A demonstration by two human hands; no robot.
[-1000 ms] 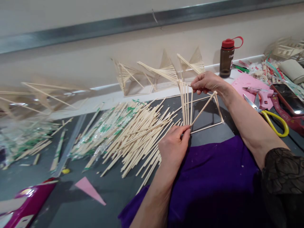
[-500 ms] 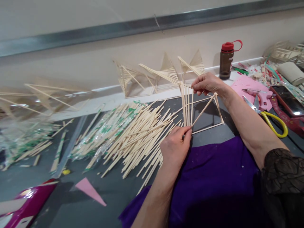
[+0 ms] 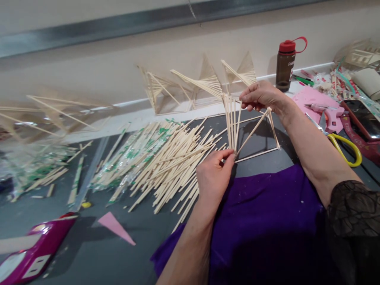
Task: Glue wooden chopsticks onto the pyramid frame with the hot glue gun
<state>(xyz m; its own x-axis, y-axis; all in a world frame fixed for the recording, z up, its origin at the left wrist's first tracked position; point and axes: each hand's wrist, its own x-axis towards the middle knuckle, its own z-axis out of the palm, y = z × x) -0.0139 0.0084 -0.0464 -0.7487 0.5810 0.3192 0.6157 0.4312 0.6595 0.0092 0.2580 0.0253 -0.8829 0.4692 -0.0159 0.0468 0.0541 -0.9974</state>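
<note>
A frame of thin wooden sticks [image 3: 257, 155], apparently chopsticks, stands in front of me, with several sticks fanned upright on its left side. My left hand [image 3: 214, 174] pinches the lower end of the rightmost upright chopstick [image 3: 238, 126], where it meets the frame's near corner. Higher up, my right hand [image 3: 261, 97] grips that stick's top between thumb and fingertips. The exact contact at both ends is partly hidden by my fingers. Left of the frame lies a big loose pile of chopsticks [image 3: 175, 170].
Finished-looking stick frames [image 3: 198, 85] line the wall. Wrapped chopsticks [image 3: 133, 152] lie left of the pile. At right are a bottle [image 3: 285, 67], a pink glue gun [image 3: 332, 116], yellow-handled scissors [image 3: 346, 150] and a phone [image 3: 362, 114]. Purple cloth [image 3: 267, 213] covers the near edge.
The upright chopstick now leans with its foot further left, at the frame's corner; my left hand has shifted slightly left with it. My right hand still holds the top. The view has tilted slightly.
</note>
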